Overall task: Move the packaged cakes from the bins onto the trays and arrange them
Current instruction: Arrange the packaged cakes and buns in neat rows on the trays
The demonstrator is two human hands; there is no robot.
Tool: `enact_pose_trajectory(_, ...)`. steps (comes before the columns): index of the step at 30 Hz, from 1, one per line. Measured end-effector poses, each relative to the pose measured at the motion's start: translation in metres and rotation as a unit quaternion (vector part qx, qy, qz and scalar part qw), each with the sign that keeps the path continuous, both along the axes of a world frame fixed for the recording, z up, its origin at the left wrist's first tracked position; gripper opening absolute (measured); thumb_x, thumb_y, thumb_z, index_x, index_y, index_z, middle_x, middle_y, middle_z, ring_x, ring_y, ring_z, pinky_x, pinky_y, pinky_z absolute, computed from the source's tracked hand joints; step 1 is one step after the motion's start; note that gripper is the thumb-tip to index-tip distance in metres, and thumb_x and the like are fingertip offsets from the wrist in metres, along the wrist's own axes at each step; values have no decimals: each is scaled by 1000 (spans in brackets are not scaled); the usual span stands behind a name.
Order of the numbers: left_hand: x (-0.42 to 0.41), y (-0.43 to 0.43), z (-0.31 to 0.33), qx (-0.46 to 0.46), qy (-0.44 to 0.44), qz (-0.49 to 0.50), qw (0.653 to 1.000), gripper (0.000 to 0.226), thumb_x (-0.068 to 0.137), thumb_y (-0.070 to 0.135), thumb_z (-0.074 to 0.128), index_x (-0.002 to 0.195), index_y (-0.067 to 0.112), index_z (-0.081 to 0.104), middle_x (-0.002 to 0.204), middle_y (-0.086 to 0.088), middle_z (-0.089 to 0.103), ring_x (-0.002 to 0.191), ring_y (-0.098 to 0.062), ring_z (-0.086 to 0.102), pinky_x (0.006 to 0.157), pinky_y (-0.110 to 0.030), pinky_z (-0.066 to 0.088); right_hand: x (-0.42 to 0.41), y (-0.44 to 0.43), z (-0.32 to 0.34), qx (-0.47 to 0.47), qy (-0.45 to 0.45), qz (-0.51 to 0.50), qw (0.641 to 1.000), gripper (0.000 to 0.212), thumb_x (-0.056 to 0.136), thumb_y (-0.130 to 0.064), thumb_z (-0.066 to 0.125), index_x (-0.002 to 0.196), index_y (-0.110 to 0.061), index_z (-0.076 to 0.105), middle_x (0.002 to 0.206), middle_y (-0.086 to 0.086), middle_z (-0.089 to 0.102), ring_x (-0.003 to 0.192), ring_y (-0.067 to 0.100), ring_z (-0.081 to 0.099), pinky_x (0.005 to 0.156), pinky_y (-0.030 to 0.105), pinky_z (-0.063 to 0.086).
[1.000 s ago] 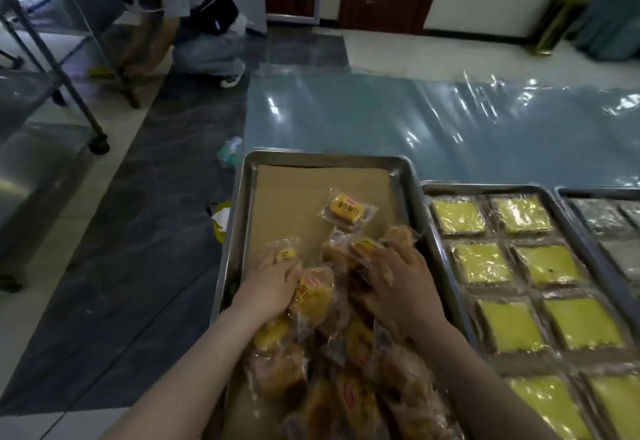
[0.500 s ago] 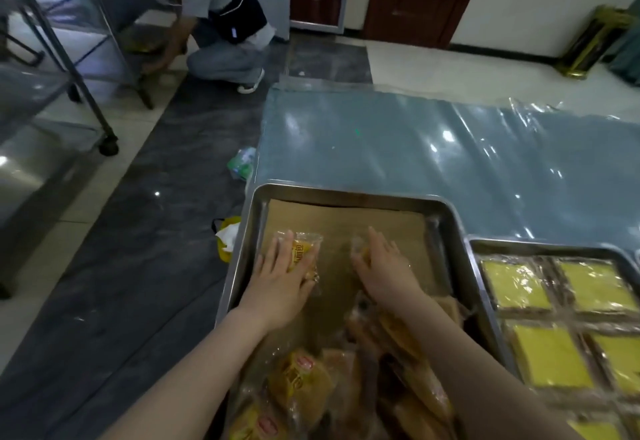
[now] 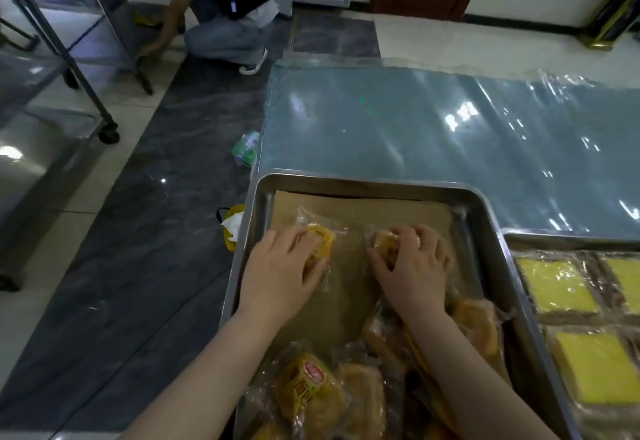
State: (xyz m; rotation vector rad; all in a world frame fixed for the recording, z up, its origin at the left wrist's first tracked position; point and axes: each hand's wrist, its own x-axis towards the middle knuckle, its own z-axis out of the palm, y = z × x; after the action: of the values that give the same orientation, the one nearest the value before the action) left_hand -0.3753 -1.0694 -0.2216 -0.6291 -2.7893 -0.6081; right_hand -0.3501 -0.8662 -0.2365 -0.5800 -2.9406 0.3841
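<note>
Packaged cakes (image 3: 311, 394) lie heaped in clear wrappers at the near end of a steel tray (image 3: 363, 181). The heap spreads from the middle of the tray to its right wall. The tray is lined with brown paper (image 3: 381, 209), and the far half of the paper shows bare except for two single packs set side by side, a little apart. The left pack (image 3: 323, 237) holds a yellow cake and sits near the tray's left wall. The right pack (image 3: 384, 242) holds a browner cake and sits near the middle.

Just beside this tray on the right stands a second tray (image 3: 571, 235). It carries flat yellow cakes (image 3: 557, 283) in their wrappers, laid in neat rows and columns and touching one another. Both trays rest on a shiny blue plastic sheet (image 3: 415, 127) spread over the floor.

The left hand (image 3: 280, 273) lies palm down over the left pack, its fingers bent over the cake and its thumb against the near edge of the wrapper. The right hand (image 3: 412, 266) is also palm down, with its fingers curled round the right pack and its thumb at the pack's left side. Both forearms reach in from the near edge, and the right one crosses above the heap.

On the dark floor to the left of the tray lie a yellow bag (image 3: 231, 223) and a crumpled green wrapper (image 3: 246, 146). Farther off, a person (image 3: 225, 13) crouches beside a wheeled metal rack (image 3: 86, 58).
</note>
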Motion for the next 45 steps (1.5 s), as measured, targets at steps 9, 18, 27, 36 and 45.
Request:
enact_pose_trajectory(9,1,8,-1,-87,-47,8,995,44,72,7,76,114,13,64,124,-9,60,99,-28,63,80,-37,52,16,-2,-2,6,-14,51,999,59,82,-61,50,132,-35,31,134,1,33,125,26,29,105,46,29)
enact_pose_trajectory(18,7,17,-7,-133,-62,-77,986,54,93,41,39,144,27,24,153,-2,24,141,-28,20,110,-40,15,29,-6,-2,-13,65,84,994,43,87,-35,57,129,-23,51,134,6,46,123,31,41,99,43,38)
enact_pose_trajectory(27,-5,17,-19,-151,-85,-16,985,62,88,60,15,142,31,25,158,-4,3,143,-30,-9,111,-45,-8,17,-9,-8,22,-59,206,977,58,93,-49,41,147,-37,23,155,-10,-9,141,18,-17,111,38,-3)
enact_pose_trajectory(36,-14,15,-30,-125,-94,32,987,79,86,63,26,144,35,-20,154,-8,-17,140,-33,-19,110,-45,-12,-10,-17,-4,2,-69,238,969,58,90,-55,40,145,-42,25,157,-13,-3,139,12,-14,108,36,0)
enact_pose_trajectory(45,-18,12,-35,-157,-123,11,980,78,86,69,28,141,44,-21,148,-5,-36,133,-32,-37,103,-48,-25,30,-2,36,-105,-28,181,977,45,92,-34,40,136,-42,40,145,-25,19,139,3,7,112,31,13)
